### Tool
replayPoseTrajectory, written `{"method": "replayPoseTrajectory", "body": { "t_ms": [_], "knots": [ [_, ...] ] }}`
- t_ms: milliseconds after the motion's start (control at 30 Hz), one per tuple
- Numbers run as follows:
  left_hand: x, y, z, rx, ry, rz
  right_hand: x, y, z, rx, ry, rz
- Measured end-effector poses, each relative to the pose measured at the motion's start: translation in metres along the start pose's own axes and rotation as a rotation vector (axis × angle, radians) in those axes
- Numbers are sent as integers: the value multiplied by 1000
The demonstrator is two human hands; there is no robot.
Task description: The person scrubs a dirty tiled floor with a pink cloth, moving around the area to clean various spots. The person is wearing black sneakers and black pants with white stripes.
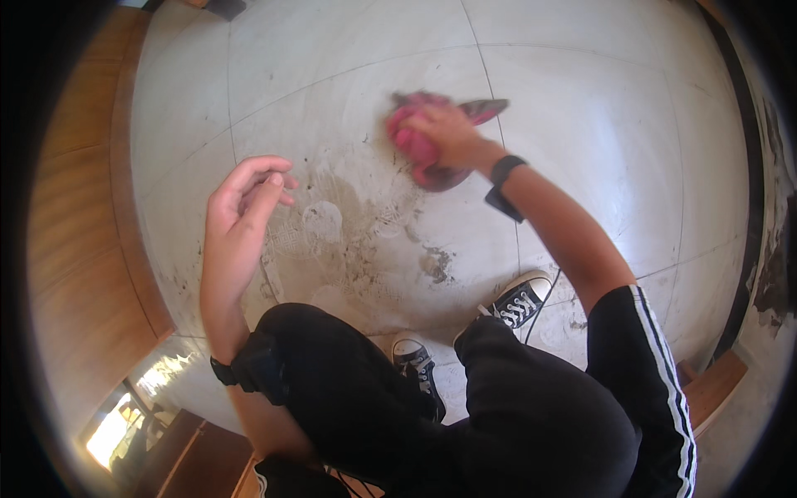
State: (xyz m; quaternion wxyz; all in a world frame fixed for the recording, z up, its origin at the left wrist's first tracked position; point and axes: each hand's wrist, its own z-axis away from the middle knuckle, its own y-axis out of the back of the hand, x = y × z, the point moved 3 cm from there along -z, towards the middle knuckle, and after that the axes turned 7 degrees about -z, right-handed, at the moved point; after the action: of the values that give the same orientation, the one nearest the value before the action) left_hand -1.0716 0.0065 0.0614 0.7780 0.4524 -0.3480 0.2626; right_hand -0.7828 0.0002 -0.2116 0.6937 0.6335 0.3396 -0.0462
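Note:
My right hand (445, 134) is pressed over a bunched pink and dark cloth (423, 140) on the tiled floor (579, 137); hand and cloth are slightly blurred. A dark end of the cloth sticks out to the right of the hand. My left hand (249, 196) hangs in the air at the left of the picture, fingers loosely bent and holding nothing. Between the hands and my feet, brown grime and printed shoe marks (330, 249) cover the pale tiles. Both wrists wear black bands.
Black sneakers with white laces (517, 305) stand below the dirty patch, and a thin dark cord (543, 305) runs beside one. Wooden panelling (75, 205) lines the left side. A wooden piece (716, 386) is at lower right, near a wall with peeling paint (772, 267).

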Motion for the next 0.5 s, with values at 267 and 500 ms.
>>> {"method": "replayPoseTrajectory", "body": {
  "t_ms": [267, 500],
  "knots": [
    [16, -31, -19, -97, -48, 4, -117, -86, 30, -93, 368, -175],
    [21, -60, -33, -234, -86, 12, -61, -33, 66, 91, 33, -290]
  ]
}}
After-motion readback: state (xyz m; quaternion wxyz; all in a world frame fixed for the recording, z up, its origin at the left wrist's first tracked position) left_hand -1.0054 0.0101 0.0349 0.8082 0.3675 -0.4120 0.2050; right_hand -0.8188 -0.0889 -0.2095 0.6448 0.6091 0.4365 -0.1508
